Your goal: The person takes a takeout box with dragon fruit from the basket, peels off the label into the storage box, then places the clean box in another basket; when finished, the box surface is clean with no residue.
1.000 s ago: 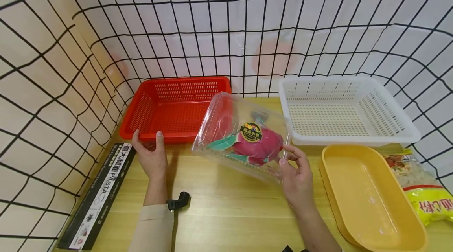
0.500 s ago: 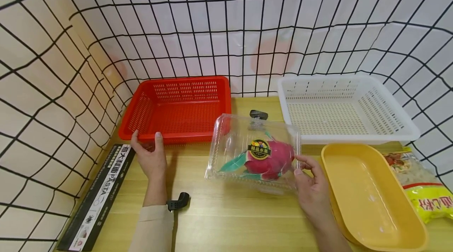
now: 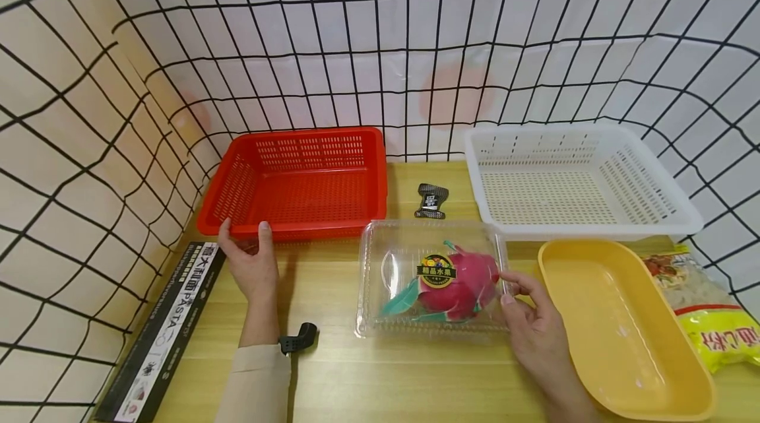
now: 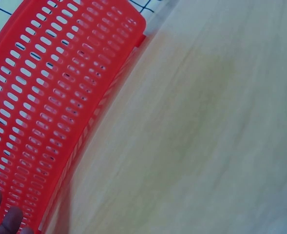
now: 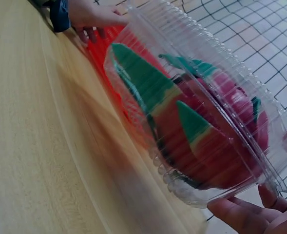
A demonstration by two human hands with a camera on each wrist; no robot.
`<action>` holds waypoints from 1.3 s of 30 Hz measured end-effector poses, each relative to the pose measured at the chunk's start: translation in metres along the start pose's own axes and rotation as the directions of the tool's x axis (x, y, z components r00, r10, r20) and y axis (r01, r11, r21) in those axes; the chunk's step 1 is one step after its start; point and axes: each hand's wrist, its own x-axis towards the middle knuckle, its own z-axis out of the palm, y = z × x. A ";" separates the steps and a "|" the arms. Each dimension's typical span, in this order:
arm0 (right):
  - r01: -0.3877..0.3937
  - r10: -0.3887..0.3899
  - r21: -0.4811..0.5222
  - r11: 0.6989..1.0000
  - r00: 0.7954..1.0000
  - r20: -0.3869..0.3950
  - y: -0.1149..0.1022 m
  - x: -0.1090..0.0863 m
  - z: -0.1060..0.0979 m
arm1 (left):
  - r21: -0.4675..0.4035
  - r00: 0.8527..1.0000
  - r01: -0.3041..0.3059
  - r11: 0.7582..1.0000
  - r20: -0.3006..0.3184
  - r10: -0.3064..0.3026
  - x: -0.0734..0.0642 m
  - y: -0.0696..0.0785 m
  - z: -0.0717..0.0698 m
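My right hand [image 3: 537, 334] pinches the right edge of a clear plastic clamshell box [image 3: 374, 317]. Inside lies a pink dragon fruit [image 3: 460, 284] with green leaf tips, under a round black and gold label [image 3: 436, 270] on the lid. In the right wrist view, the ribbed box wall and thumb and fingertips [image 5: 240, 214] at its edge show close up, with the table below. At the front rim of the red basket [image 3: 297, 195], my left hand [image 3: 255, 271] rests with thumb and fingers spread; its fingertips [image 4: 9, 222] lie against the slotted wall in the left wrist view.
A small black packet [image 3: 431, 200] lies between the red basket and a white basket [image 3: 584, 233]. On the right are a yellow tray [image 3: 620, 317] and a bag of noodles [image 3: 706, 311]. A black pasta box [image 3: 166, 327] lies left; black wire mesh [image 3: 410, 50] stands behind.
The right hand has brought the clear box rightward and nearer me, levelling it from its tilt. The small black packet behind it has come into full view. My left hand keeps its place.
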 end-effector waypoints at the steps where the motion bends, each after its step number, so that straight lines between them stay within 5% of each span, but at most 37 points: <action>1: -0.006 0.006 -0.015 1.000 1.000 0.006 0.000 -0.001 -0.001 | 0.002 1.000 0.001 1.000 0.000 -0.001 0.000 0.000 0.000; 26: -0.103 0.119 -0.177 0.979 0.989 0.083 0.009 -0.013 -0.008 | 0.014 1.000 0.017 1.000 0.006 -0.017 -0.001 0.002 0.000; 39: -0.039 0.080 -0.208 0.977 0.978 0.193 0.016 -0.014 -0.019 | -0.025 1.000 0.008 1.000 0.020 -0.007 -0.001 0.002 0.001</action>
